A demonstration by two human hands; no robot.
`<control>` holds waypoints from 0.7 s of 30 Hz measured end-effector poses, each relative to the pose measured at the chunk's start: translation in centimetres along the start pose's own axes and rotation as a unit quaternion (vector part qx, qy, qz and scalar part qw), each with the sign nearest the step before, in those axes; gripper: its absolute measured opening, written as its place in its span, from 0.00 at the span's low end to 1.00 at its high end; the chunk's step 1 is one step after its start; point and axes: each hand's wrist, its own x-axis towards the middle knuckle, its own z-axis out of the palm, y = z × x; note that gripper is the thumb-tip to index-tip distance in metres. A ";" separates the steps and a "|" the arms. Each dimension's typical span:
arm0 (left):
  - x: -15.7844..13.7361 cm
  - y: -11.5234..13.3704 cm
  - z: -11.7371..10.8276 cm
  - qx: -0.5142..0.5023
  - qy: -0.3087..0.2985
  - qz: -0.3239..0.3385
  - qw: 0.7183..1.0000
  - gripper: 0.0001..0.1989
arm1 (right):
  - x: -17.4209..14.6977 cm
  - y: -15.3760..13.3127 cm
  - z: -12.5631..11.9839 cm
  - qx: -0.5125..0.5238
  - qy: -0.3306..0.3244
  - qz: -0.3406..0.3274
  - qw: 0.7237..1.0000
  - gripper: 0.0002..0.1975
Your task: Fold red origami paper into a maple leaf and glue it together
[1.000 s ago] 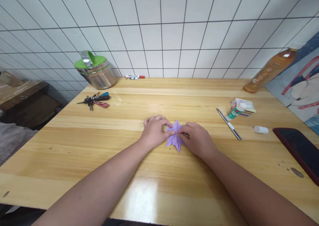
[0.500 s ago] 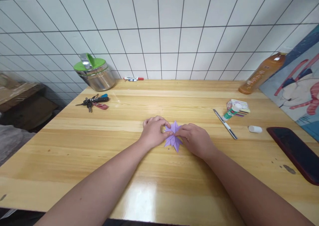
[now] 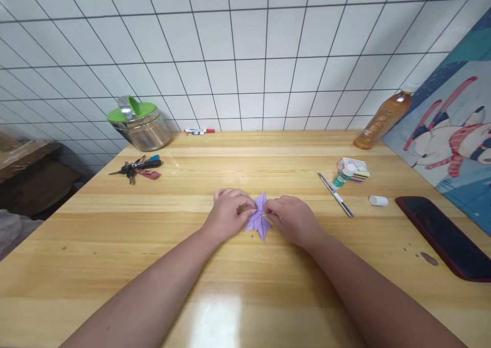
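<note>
A purple folded paper flower (image 3: 261,224) with pointed petals lies on the wooden table between my two hands. My left hand (image 3: 229,212) is closed in a pinch at the flower's left side, thumb and fingers near its centre. From the right, my right hand (image 3: 291,217) pinches a petal on the opposite side. The fingers cover the flower's left and right edges, while its upper and lower points show.
To the right lie a utility knife (image 3: 335,194), a glue stick (image 3: 343,177), a paper block (image 3: 360,170), a white cap (image 3: 378,201) and a phone (image 3: 441,238). Behind are a bottle (image 3: 383,120), a marker (image 3: 199,131), a green-lidded pot (image 3: 148,133) and keys (image 3: 136,168).
The camera view has shifted, so most things appear slightly lower and further left. My right fingers have drawn back a little from the flower's centre; my left hand still pinches it.
</note>
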 end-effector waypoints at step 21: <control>-2.4 1.9 -1.3 0.093 -0.090 -0.082 0.988 0.18 | -4.5 4.4 -4.0 0.092 -0.142 0.128 0.977 0.03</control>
